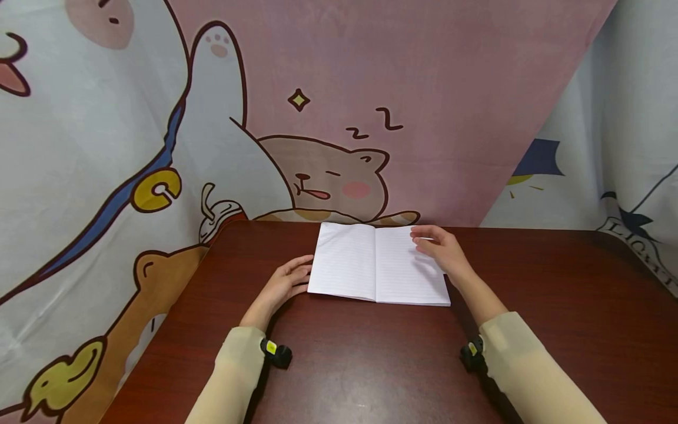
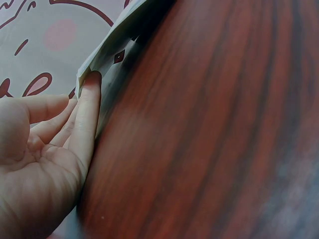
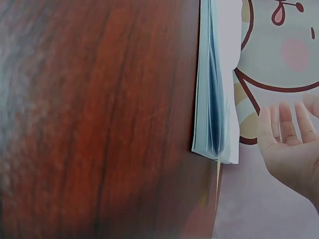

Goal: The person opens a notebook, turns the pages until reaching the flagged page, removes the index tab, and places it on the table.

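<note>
An open notebook (image 1: pixel 344 265) with blank lined pages lies on the table, its fold running down the middle. At its left edge is my left hand (image 1: pixel 286 285), fingers stretched toward the pages. In the left wrist view, one fingertip of that hand (image 2: pixel 55 144) reaches just under the raised edge of the notebook (image 2: pixel 107 42). Over the upper right page hovers my right hand (image 1: pixel 442 250), fingers loosely extended and holding nothing. The right wrist view has this hand (image 3: pixel 291 144) apart from the notebook (image 3: pixel 207 109), whose page edges are slightly fanned.
The dark reddish-brown wooden table (image 1: pixel 339 359) extends on both sides of the notebook. Behind it hangs a pink and white cloth (image 1: pixel 424 88) printed with cartoon animals. A black device (image 1: pixel 278 353) is strapped at the left wrist, another device (image 1: pixel 471 355) at the right.
</note>
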### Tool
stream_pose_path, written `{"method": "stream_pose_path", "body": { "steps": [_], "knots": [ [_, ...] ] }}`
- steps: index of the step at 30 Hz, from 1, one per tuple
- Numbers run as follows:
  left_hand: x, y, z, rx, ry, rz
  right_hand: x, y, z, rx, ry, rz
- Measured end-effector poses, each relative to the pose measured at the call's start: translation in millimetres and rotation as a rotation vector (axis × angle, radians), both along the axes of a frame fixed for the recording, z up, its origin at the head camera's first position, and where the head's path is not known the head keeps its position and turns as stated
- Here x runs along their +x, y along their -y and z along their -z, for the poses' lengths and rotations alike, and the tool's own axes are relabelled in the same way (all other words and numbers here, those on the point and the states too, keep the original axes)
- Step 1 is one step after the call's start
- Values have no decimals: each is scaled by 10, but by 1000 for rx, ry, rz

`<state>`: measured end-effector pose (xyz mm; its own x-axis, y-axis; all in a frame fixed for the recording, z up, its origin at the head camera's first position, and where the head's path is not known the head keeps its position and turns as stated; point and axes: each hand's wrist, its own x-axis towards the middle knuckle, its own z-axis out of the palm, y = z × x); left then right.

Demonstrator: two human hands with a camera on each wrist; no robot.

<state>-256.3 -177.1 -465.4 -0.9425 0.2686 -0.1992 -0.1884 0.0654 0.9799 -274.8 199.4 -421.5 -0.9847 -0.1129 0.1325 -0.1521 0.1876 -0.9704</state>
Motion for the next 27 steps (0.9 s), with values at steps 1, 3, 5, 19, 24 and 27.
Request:
{"method": "stream_pose_path", "body": {
  "steps": [1,3,5,19,24,27],
  "knots": [
    [1,0,-1,0,1,0,4,-3,-1,1,-1,6],
    [2,-4,-7,1,2,0,10,-13,-3,4,-5,19],
    [3,-7,-12,4,4,1,15,-28,1,4,-11,25],
    [6,-8,-21,8,-3,9,-14,-102,75,-18,-10,152],
    [9,-2,-16,8,0,4,-29,-130,98,10,-1,187],
    [12,1,-15,7,0,5,-36,-147,108,24,0,209]
  ]
}}
